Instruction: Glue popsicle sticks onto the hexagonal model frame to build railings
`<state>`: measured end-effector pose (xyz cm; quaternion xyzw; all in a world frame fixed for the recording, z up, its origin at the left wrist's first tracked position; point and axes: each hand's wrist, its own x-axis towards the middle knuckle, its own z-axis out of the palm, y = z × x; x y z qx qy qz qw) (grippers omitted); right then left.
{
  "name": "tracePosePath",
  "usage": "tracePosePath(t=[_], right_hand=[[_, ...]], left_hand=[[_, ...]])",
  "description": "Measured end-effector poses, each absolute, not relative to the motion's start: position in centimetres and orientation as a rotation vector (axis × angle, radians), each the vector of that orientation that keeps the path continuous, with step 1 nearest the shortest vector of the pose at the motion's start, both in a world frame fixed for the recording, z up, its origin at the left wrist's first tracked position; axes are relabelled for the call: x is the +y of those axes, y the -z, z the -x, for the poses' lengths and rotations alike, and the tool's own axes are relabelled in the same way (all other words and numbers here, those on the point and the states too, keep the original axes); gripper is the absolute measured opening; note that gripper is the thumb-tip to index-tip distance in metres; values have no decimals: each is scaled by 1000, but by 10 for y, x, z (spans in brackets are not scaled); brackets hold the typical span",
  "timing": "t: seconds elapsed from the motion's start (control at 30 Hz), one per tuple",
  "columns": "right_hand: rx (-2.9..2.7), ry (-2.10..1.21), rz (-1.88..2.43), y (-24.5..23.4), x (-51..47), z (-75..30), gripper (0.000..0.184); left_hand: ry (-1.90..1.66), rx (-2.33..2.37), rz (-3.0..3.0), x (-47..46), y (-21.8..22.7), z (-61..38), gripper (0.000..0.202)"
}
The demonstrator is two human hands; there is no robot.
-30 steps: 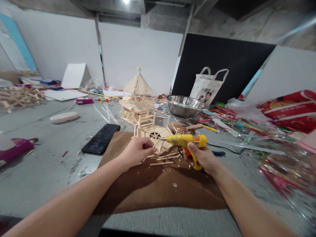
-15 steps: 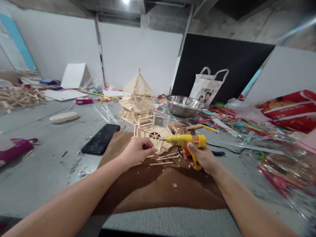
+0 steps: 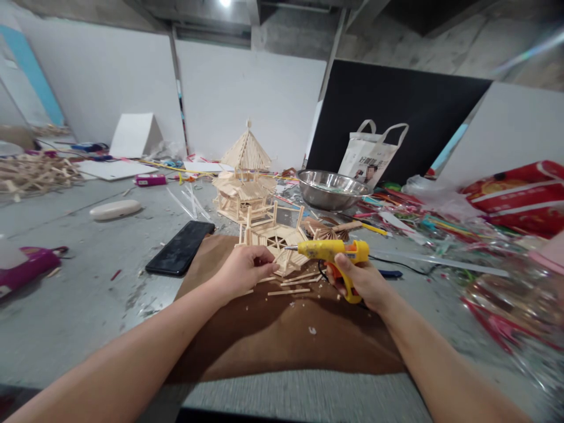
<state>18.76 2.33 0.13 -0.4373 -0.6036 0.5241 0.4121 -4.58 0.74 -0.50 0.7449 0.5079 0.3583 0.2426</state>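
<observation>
My right hand (image 3: 355, 279) is wrapped round a yellow hot glue gun (image 3: 332, 251), its metal nozzle pointing left. Just left of the nozzle, my left hand (image 3: 251, 270) pinches with thumb and fingers; what sits between the fingertips is hidden or too small to make out. Both hands are at the near side of a low wooden stick frame (image 3: 286, 238) with upright posts. Several loose wooden sticks (image 3: 288, 292) lie in front of it on a brown sheet (image 3: 282, 346). Behind the frame stands a tiered stick pavilion (image 3: 245, 170) with a pointed roof.
A black phone (image 3: 180, 249) lies left of the sheet, with a white oval object (image 3: 115, 210) farther left. Behind are a steel bowl (image 3: 332, 191) and a white tote bag (image 3: 369, 155). Plastic scraps clutter the right; a stick pile (image 3: 37, 173) is far left.
Almost nothing differs. Both hands and the glue gun stay in nearly the same place, with the nozzle still beside the left fingertips.
</observation>
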Motion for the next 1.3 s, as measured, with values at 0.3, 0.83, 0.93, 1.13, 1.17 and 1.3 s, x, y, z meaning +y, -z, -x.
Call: tracePosePath(t=[0.3,0.83,0.93,1.13,1.17,1.3], right_hand=[[-1505,-1340,1103,-4,22,-186,41],[-1546,-1313,1076,1,23,-187,39],[-1541,-1311,1074,1,23,-187,36],[-1537,-1302,1069,0,22,-187,35],[-1532,-1304,1073,0,22,-186,36],[-1528,-1319,1085,-2,22,-186,38]], left_hand=[[-1000,1382,-2047,8,4,46,20],[-985,1370,-2060,7,3,46,20],[-982,1357,-2057,7,3,45,21],[-974,1355,-2049,7,2,46,23],[-975,1351,-2048,7,3,46,23],[-966,1347,-2064,7,3,46,25]])
